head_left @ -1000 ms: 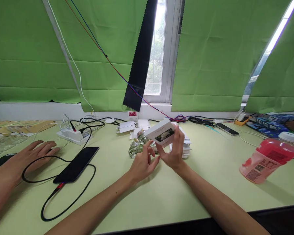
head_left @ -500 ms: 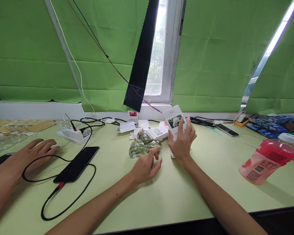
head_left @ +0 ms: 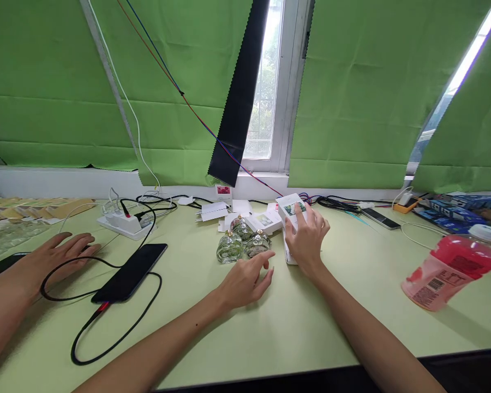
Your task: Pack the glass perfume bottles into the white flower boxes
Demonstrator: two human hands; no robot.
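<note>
Head view: right hand [head_left: 306, 237] clasps a white flower-printed box [head_left: 293, 212], lowered onto the box stack [head_left: 288, 252] just right of the glass bottles [head_left: 243, 244]. Left hand [head_left: 245, 281] empty, fingers loosely spread on the desk [head_left: 270, 322] just before the bottles. Bottles unboxed yet.

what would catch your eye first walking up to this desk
Probably the green cloth hung over the window behind the desk, split by a black strip. Then the pink bottle tilted at the right edge, and at the centre the right hand on a white box beside small glass bottles, left hand just before them.
</note>
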